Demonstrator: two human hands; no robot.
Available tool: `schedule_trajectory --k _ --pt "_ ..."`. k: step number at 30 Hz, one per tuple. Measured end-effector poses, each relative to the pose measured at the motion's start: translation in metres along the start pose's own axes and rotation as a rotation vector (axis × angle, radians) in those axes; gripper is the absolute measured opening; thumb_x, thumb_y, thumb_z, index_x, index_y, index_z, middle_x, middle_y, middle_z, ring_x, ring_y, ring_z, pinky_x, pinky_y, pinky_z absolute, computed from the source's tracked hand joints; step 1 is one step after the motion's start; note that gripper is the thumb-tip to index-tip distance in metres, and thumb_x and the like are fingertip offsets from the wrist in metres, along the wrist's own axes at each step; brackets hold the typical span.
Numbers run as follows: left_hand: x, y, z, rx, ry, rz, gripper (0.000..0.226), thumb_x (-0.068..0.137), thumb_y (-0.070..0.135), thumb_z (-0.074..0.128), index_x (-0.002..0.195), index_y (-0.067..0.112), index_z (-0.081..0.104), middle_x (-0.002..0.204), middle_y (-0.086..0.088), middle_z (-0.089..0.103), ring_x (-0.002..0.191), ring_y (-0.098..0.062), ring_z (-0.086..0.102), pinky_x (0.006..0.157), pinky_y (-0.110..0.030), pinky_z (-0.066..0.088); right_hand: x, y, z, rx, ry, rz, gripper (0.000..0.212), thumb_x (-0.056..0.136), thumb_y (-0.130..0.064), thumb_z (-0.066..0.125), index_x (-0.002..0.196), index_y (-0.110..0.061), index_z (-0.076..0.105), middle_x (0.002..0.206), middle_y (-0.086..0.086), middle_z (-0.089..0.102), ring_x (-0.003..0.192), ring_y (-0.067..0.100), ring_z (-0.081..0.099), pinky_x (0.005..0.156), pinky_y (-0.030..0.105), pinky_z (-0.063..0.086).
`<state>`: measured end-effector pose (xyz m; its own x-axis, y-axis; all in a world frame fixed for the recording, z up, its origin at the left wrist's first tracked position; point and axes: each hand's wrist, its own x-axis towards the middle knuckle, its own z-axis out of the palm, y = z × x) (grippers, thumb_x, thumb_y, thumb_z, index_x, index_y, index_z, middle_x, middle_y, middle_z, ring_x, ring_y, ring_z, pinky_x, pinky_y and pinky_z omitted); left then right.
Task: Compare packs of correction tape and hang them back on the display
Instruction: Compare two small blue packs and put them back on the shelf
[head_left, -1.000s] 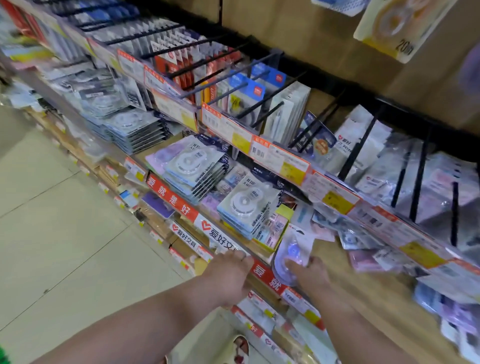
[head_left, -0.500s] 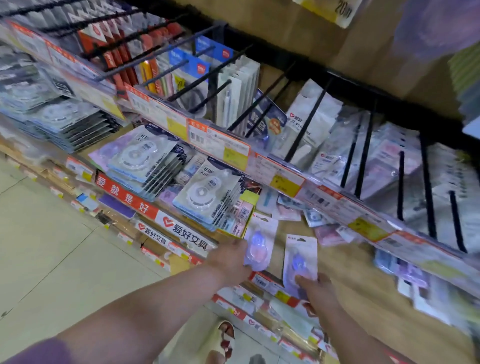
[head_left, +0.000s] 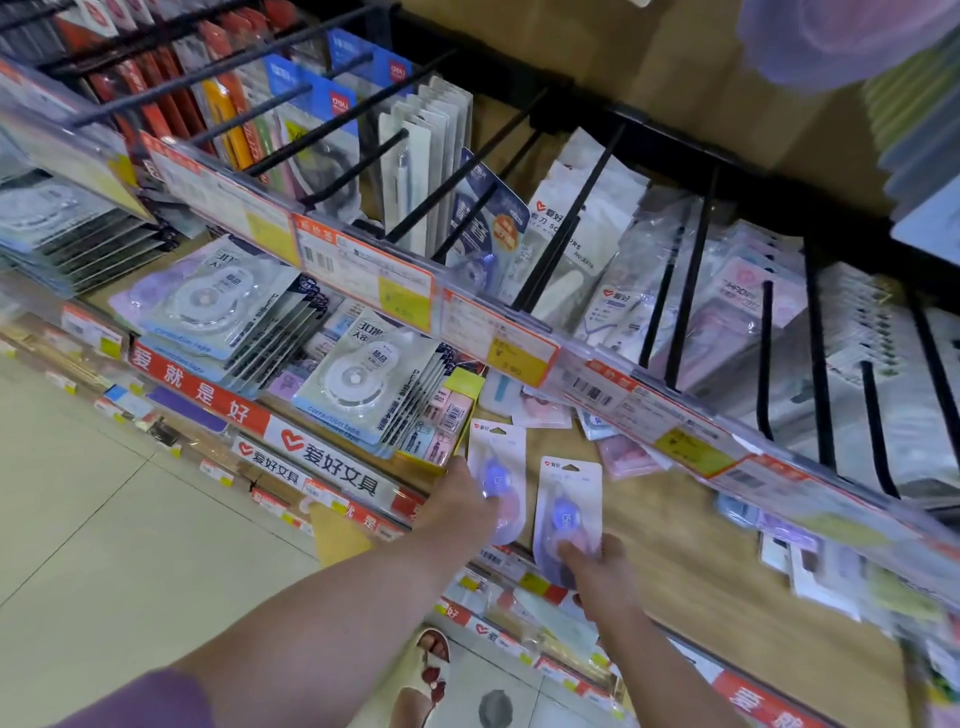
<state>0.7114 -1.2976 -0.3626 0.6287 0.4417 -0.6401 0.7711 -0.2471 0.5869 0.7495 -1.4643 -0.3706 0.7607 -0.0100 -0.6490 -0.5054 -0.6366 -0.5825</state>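
I hold two small correction tape packs side by side over the wooden shelf (head_left: 691, 551). My left hand (head_left: 460, 506) grips the left pack (head_left: 498, 470) by its lower edge; the pack shows a purple dispenser on a white card. My right hand (head_left: 597, 564) pinches the bottom of the right pack (head_left: 569, 499), which looks the same. Both packs stand upright with their hang holes at the top. Black display hooks (head_left: 566, 223) stick out above them, behind a rail of price tags (head_left: 498, 332).
Stacks of larger correction tape packs (head_left: 358, 379) lie on the shelf to the left. Loose pink and blue packs (head_left: 623, 454) lie under the price rail. More packets hang on hooks at the right (head_left: 727, 301). Tiled floor (head_left: 104, 519) and a sandalled foot (head_left: 426, 675) are below.
Both hands came up off the shelf, each with a pack, and now hold the two packs upright next to each other. The view has shifted right along the shelf.
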Motion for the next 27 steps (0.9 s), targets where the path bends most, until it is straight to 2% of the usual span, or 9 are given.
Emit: schedule_trajectory --k 2,4,7,9,12,17,20,25,27 --pt "0.0 0.003 0.005 -0.073 -0.009 -0.074 0.05 0.092 0.021 0.055 0.134 0.014 0.03 0.124 -0.011 0.052 0.102 -0.029 0.056 0.075 -0.032 0.044 0.0 0.001 0.0 -0.009 -0.001 -0.005 0.029 0.086 -0.022 0.062 0.108 -0.014 0.044 0.1 0.011 0.059 0.087 0.028 0.06 0.063 0.031 0.045" --pt "0.002 0.002 0.007 -0.154 -0.027 -0.117 0.05 0.09 0.018 0.058 0.133 0.01 0.034 0.121 -0.012 0.052 0.096 -0.025 0.053 0.074 -0.03 0.042 -0.002 0.001 0.0 -0.015 -0.002 -0.012 0.03 0.086 -0.022 0.062 0.107 -0.013 0.044 0.099 0.01 0.059 0.088 0.029 0.06 0.066 0.034 0.047" --pt "0.004 0.0 0.006 -0.201 -0.045 -0.115 0.049 0.087 0.019 0.061 0.13 0.005 0.042 0.121 -0.013 0.054 0.103 -0.025 0.054 0.078 -0.029 0.042 -0.002 0.001 0.001 -0.009 0.015 -0.024 0.029 0.085 -0.02 0.063 0.106 -0.012 0.046 0.097 0.01 0.059 0.087 0.029 0.061 0.07 0.037 0.05" --pt "0.003 -0.002 0.005 -0.22 -0.046 -0.105 0.039 0.088 0.018 0.06 0.123 0.003 0.049 0.112 -0.011 0.057 0.097 -0.023 0.055 0.073 -0.027 0.042 -0.003 0.001 0.002 0.005 0.021 -0.029 0.028 0.085 -0.018 0.063 0.106 -0.011 0.046 0.093 0.008 0.059 0.084 0.028 0.061 0.066 0.035 0.05" --pt "-0.002 -0.008 0.003 -0.397 -0.085 -0.084 0.028 0.086 0.01 0.058 0.113 0.004 0.057 0.103 -0.011 0.061 0.083 -0.018 0.055 0.061 -0.024 0.041 -0.005 0.001 0.002 0.031 0.022 -0.041 0.028 0.085 -0.017 0.063 0.107 -0.011 0.047 0.09 0.005 0.058 0.082 0.026 0.06 0.063 0.032 0.048" --pt "-0.011 -0.02 -0.006 -0.506 -0.096 -0.099 0.019 0.088 0.007 0.057 0.107 0.006 0.055 0.102 -0.011 0.058 0.081 -0.022 0.054 0.06 -0.026 0.044 -0.01 -0.001 0.001 0.108 0.024 -0.023 0.029 0.085 -0.014 0.064 0.109 -0.01 0.048 0.098 0.009 0.058 0.086 0.027 0.059 0.06 0.029 0.045" --pt "-0.016 -0.03 -0.013 -0.554 -0.12 -0.124 0.016 0.09 0.008 0.055 0.106 0.008 0.055 0.1 -0.011 0.055 0.076 -0.023 0.051 0.055 -0.027 0.043 -0.021 0.0 0.003 0.212 0.025 -0.018 0.026 0.084 -0.006 0.064 0.107 -0.006 0.051 0.091 0.01 0.058 0.073 0.022 0.056 0.056 0.027 0.044" --pt "-0.027 -0.051 -0.023 -0.597 -0.127 -0.142 0.023 0.09 0.011 0.056 0.113 0.016 0.055 0.114 -0.011 0.061 0.1 -0.03 0.058 0.057 -0.026 0.045 -0.051 0.0 0.012 0.27 -0.013 -0.073 0.022 0.086 -0.003 0.06 0.107 -0.006 0.053 0.086 0.006 0.061 0.069 0.02 0.056 0.061 0.03 0.045" --pt "-0.033 -0.06 -0.028 -0.618 -0.142 -0.122 0.024 0.092 0.012 0.055 0.115 0.016 0.055 0.114 -0.011 0.062 0.102 -0.032 0.059 0.059 -0.028 0.046 -0.065 -0.002 0.016 0.306 -0.036 -0.089 0.023 0.087 -0.003 0.059 0.108 -0.007 0.053 0.09 0.006 0.062 0.068 0.018 0.057 0.058 0.029 0.047"
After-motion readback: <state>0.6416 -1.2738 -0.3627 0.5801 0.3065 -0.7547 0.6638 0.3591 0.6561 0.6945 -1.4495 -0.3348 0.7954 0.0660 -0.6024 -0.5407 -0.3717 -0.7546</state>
